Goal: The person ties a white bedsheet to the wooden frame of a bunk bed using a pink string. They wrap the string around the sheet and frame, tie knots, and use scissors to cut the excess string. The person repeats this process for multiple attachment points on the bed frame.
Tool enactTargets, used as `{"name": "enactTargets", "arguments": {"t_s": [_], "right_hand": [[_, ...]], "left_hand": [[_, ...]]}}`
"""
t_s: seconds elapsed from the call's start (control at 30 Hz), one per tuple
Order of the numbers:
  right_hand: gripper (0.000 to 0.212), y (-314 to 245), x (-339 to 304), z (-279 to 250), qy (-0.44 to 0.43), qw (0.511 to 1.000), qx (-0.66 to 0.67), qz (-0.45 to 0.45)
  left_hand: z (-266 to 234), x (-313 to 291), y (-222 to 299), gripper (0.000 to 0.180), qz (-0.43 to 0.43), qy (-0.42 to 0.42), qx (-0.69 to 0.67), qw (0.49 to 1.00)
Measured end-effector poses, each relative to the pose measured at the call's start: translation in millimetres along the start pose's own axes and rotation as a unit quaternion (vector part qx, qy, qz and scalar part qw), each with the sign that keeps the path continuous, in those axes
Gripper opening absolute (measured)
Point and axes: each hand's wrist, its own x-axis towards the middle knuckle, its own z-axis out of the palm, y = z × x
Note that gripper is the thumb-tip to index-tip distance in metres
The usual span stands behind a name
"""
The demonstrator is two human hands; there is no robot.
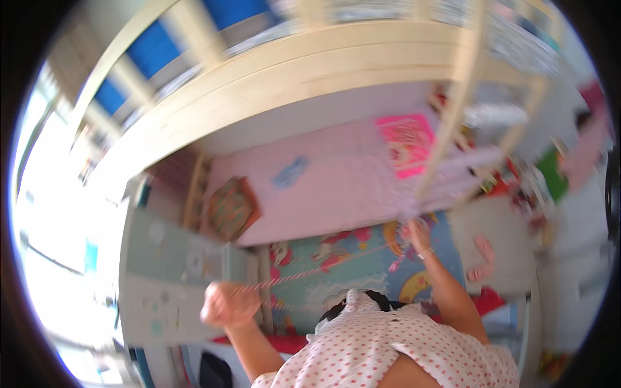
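Note:
A thin red-and-white striped rope [290, 279] stretches slantwise between my two hands. At the lower left, my left hand [231, 304] is closed in a fist around one end of it. Farther off to the right, my right hand [418, 237] grips the other end, its fingers smeared by motion. Something pale and blurred shows just beyond those fingers; I cannot make out what it is. A second strand hangs slack below, close to my dotted top, and a short piece dangles under my right hand.
A wooden bunk bed rail [310, 64] spans the top. Below it, a pink mattress [310, 174] bears a bright pink sheet [407, 143], a blue cloth [290, 172] and a patterned cushion [231, 210]. A pale cabinet [165, 278] stands left; pink slippers [482, 258] lie right of the cartoon mat [362, 275].

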Motion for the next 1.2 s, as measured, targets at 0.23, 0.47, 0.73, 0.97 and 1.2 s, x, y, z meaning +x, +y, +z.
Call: {"name": "enactTargets", "arguments": {"t_s": [0.23, 0.47, 0.73, 0.97, 1.2], "right_hand": [[0.055, 63, -65, 49, -0.216, 0.849, 0.273, 0.397], [0.057, -2, -57, 107, -0.26, 0.895, 0.252, 0.261], [0.056, -136, -99, 182, -0.603, 0.775, 0.132, 0.135], [0.027, -162, -134, 211, -0.68, 0.73, -0.063, -0.023], [0.013, -105, -198, 248, -0.67, 0.541, -0.174, -0.477]], "left_hand": [[-80, -58, -2, 0.007, -0.071, 0.49, 0.281, 0.822], [-86, -74, -64, 0.012, -0.086, 0.472, 0.297, 0.826], [-85, -79, -145, 0.011, -0.071, 0.443, 0.212, 0.868], [-54, -138, -150, 0.014, -0.007, 0.509, -0.2, 0.837], [-50, -181, -135, 0.019, 0.062, 0.641, -0.314, 0.698]]}}
